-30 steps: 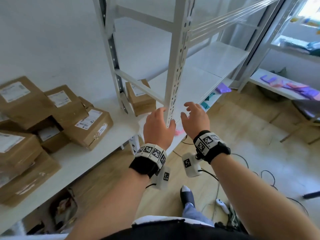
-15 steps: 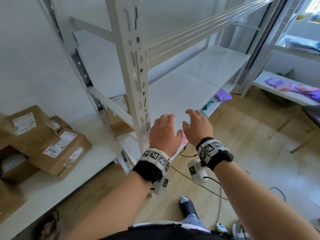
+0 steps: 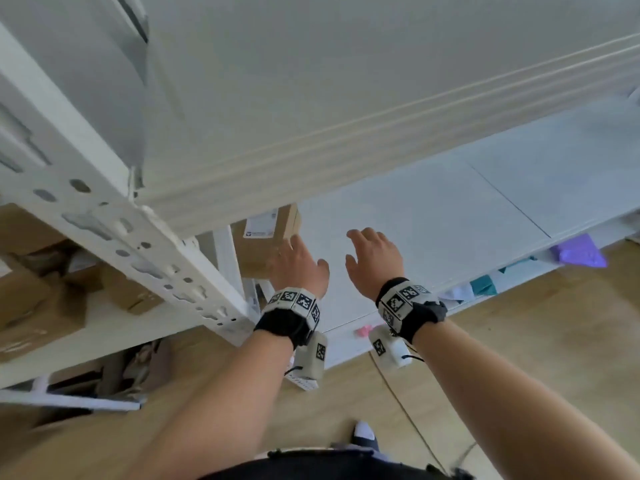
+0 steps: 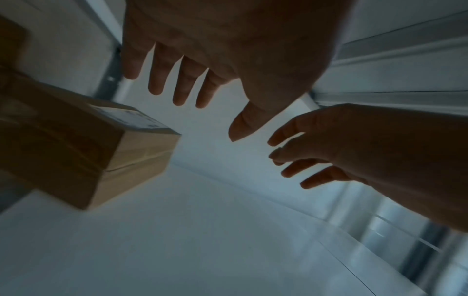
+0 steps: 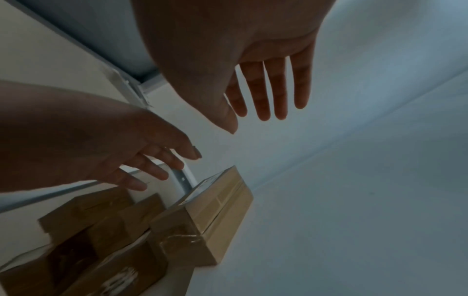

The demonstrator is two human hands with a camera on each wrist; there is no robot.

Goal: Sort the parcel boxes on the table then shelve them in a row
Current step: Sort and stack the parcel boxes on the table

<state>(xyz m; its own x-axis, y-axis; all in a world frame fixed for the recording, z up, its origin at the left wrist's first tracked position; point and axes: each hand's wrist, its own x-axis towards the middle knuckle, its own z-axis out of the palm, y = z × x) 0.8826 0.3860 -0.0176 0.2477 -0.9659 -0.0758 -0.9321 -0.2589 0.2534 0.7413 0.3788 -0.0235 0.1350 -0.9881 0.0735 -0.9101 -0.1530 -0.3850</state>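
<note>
Both hands now reached in over the white shelf board (image 3: 433, 216), under the upper shelf (image 3: 311, 98) that fills the top of the head view. Closer in than half a second ago, when hands hovered at the front edge beside the upright post (image 3: 138, 230).

Left hand (image 3: 299, 268) spread, fingers straight and slightly apart, holding nothing; fingertips near the parcel box (image 3: 263, 237) standing on the shelf at its left end, just beside the post. From the head view the hand overlaps the box's right side; from the left wrist view fingers (image 4: 182, 86) hang in the air above and beside the box (image 4: 106, 152), apart from it.

Right hand (image 3: 375, 259) likewise spread and empty, palm down above the bare board, just beside the left hand without touching. In the right wrist view fingers (image 5: 268, 90) straight, box (image 5: 215, 212) below and to the left.

More parcel boxes (image 3: 41, 289) piled on the table (image 3: 104, 334) left of the post, now blurred and mostly cut off by it, where earlier they lay in plain sight. Purple packet (image 3: 578, 252) on a lower shelf at right, as before.
</note>
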